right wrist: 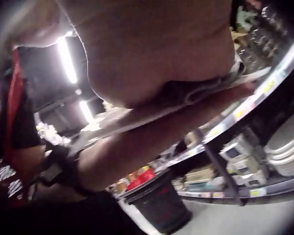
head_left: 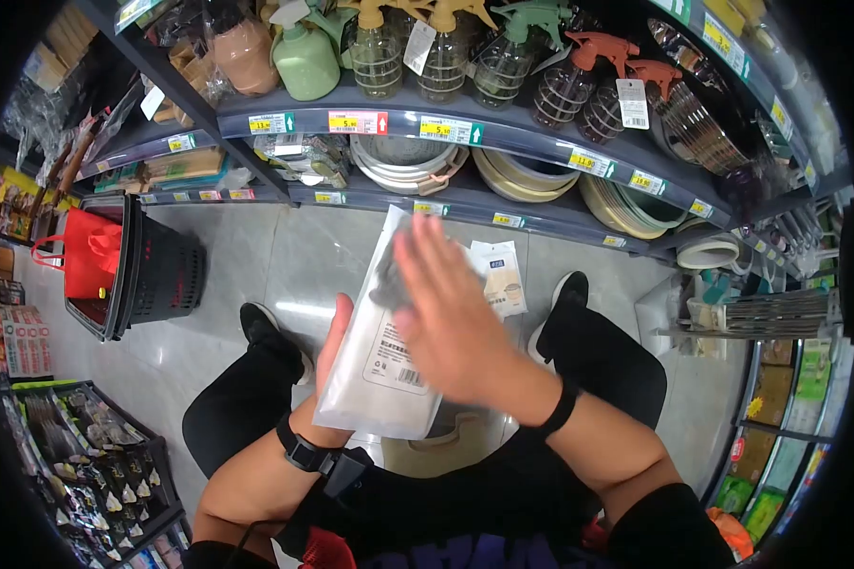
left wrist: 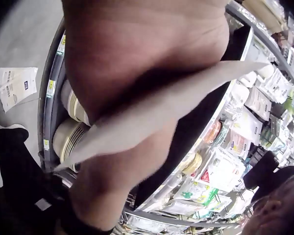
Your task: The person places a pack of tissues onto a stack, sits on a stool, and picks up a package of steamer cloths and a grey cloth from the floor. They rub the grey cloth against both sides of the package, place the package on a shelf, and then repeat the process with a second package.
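Note:
A white flat package with printed text and a barcode lies tilted across the left hand, whose thumb side shows at its left edge; the fingers are hidden behind it. On the package's upper face the right hand presses a crumpled grey cloth, fingers extended and slightly blurred. The left wrist view shows the package edge-on between both hands. In the right wrist view the grey cloth sits between the right palm and the package.
White packets lie on the tiled floor between the person's shoes. A black basket holding a red bag stands at left. Ahead, a shelf carries spray bottles and stacked basins. Hanging goods flank both sides.

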`<state>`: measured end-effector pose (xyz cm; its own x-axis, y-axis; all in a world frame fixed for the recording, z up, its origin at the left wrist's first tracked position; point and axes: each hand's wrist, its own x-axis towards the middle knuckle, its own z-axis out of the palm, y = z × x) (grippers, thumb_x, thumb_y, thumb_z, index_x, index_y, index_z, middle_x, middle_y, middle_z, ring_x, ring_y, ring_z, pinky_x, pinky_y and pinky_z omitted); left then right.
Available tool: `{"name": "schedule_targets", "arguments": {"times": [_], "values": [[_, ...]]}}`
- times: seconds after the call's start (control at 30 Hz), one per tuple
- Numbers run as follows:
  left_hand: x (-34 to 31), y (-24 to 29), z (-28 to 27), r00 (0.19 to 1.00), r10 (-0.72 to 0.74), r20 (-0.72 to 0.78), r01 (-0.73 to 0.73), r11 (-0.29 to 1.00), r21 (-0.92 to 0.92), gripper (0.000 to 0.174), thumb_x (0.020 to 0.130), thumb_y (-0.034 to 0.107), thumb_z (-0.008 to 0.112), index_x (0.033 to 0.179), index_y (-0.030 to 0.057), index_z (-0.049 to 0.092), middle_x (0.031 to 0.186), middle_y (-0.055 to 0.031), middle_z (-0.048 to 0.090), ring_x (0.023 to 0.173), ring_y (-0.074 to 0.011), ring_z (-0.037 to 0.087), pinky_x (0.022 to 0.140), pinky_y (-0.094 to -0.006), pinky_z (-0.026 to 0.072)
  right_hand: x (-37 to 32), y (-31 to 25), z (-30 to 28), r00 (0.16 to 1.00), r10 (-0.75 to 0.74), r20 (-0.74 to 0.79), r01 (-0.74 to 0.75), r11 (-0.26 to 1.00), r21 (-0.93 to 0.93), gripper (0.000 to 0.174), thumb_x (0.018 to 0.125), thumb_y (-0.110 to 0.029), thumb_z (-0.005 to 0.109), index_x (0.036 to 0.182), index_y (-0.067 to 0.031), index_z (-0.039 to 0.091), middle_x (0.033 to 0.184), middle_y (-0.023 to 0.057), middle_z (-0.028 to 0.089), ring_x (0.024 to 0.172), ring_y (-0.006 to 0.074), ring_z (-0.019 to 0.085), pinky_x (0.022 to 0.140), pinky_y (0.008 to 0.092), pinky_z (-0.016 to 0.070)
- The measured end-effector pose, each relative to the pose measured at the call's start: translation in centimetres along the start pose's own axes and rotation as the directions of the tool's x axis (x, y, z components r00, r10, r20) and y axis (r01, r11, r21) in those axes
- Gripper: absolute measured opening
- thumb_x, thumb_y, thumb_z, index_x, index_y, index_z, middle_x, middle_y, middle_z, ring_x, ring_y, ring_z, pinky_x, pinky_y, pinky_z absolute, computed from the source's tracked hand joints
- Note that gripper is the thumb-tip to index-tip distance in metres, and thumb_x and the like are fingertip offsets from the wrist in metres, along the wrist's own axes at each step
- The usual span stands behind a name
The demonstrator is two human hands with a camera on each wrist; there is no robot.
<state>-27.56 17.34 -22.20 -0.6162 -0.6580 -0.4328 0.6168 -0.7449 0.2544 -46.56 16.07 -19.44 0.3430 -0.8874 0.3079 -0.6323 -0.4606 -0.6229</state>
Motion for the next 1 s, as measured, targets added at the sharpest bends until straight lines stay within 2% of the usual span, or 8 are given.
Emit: {"name": "schedule_targets", "arguments": {"times": [0.13,0.2,0.27,0.4,0.57,0.7,0.93,1.0], "values": [[0.6,0.8,-0.6,0.928,0.010,0.373,0.038,0.992,-0.121,0.081,0.110,0.068,0.032,0.172,0.0165,0.025,0.176,-0.0145,0.027,0.161,-0.0332,0.029,0.131,-0.0530,0.0252,-2.8,-5.4,1.8,0.941,-0.311,0.136,0.293,0.946,0.137,0.080,0.096,-0.030,0.070,0.163,-0.0009,0.040,0.171,0.0252,0.034,0.161,0.0389,0.030,0.131,0.0538,0.0209],[-0.2,-1.7,-5.0,0.976,0.159,0.149,-0.037,0.797,-0.603,0.077,0.110,0.066,0.033,0.169,0.0164,0.032,0.173,-0.0161,0.033,0.156,-0.0355,0.039,0.129,-0.0528,0.0298,-1.0,-2.8,1.1,0.950,-0.297,0.098,0.299,0.954,-0.010,0.080,0.090,-0.027,0.075,0.159,0.0011,0.045,0.168,0.0236,0.041,0.159,0.0450,0.033,0.129,0.0584,0.0248],[0.4,1.1,-0.4,0.948,-0.094,0.305,0.150,0.975,-0.167,0.074,0.112,0.062,0.033,0.170,0.0172,0.029,0.173,-0.0116,0.034,0.155,-0.0334,0.040,0.129,-0.0494,0.0310,1.5,-1.6,-1.9,1.000,-0.004,-0.006,0.003,0.981,-0.192,0.075,0.097,-0.027,0.065,0.161,0.0012,0.041,0.168,0.0266,0.037,0.160,0.0423,0.031,0.131,0.0555,0.0206],[-0.6,-1.5,-2.6,0.973,0.194,0.122,-0.051,0.702,-0.710,0.082,0.109,0.070,0.036,0.171,0.0162,0.029,0.170,-0.0156,0.039,0.153,-0.0374,0.043,0.126,-0.0548,0.0353,-1.6,-4.7,0.6,0.969,-0.198,0.148,0.192,0.980,0.055,0.070,0.098,-0.021,0.064,0.160,0.0029,0.042,0.168,0.0283,0.037,0.160,0.0443,0.030,0.129,0.0551,0.0242],[0.0,1.5,0.4,0.961,-0.028,0.275,0.085,0.977,-0.196,0.081,0.109,0.069,0.036,0.165,0.0114,0.040,0.165,-0.0197,0.046,0.150,-0.0380,0.047,0.126,-0.0540,0.0360,1.3,-1.6,-2.6,0.979,0.028,-0.200,-0.074,0.971,-0.228,0.068,0.094,-0.019,0.064,0.157,0.0016,0.049,0.162,0.0262,0.047,0.154,0.0419,0.042,0.126,0.0518,0.0319],[0.4,1.4,-0.9,0.977,0.112,0.180,-0.048,0.945,-0.323,0.079,0.110,0.066,0.032,0.166,0.0107,0.039,0.161,-0.0202,0.051,0.146,-0.0391,0.052,0.126,-0.0531,0.0368,-2.5,-5.5,0.8,0.973,-0.225,0.043,0.226,0.974,-0.025,0.078,0.085,-0.018,0.073,0.155,0.0041,0.049,0.161,0.0293,0.046,0.154,0.0460,0.040,0.126,0.0554,0.0308],[-0.7,1.3,3.7,0.983,0.160,0.089,-0.123,0.937,-0.328,0.076,0.112,0.061,0.031,0.168,0.0100,0.036,0.168,-0.0162,0.042,0.149,-0.0362,0.049,0.129,-0.0515,0.0311,0.3,-3.2,-1.7,0.997,-0.067,-0.026,0.064,0.995,-0.080,0.069,0.086,-0.018,0.070,0.150,0.0035,0.054,0.158,0.0310,0.048,0.151,0.0469,0.043,0.124,0.0585,0.0321],[-0.8,2.1,2.0,0.986,0.123,0.113,-0.113,0.989,-0.091,0.071,0.112,0.058,0.036,0.163,0.0092,0.045,0.160,-0.0171,0.052,0.147,-0.0392,0.050,0.126,-0.0519,0.0364,-2.4,-5.3,1.1,0.928,-0.360,0.096,0.366,0.929,-0.052,0.064,0.095,-0.027,0.062,0.151,0.0031,0.053,0.161,0.0297,0.046,0.153,0.0461,0.042,0.124,0.0585,0.0319]]}}
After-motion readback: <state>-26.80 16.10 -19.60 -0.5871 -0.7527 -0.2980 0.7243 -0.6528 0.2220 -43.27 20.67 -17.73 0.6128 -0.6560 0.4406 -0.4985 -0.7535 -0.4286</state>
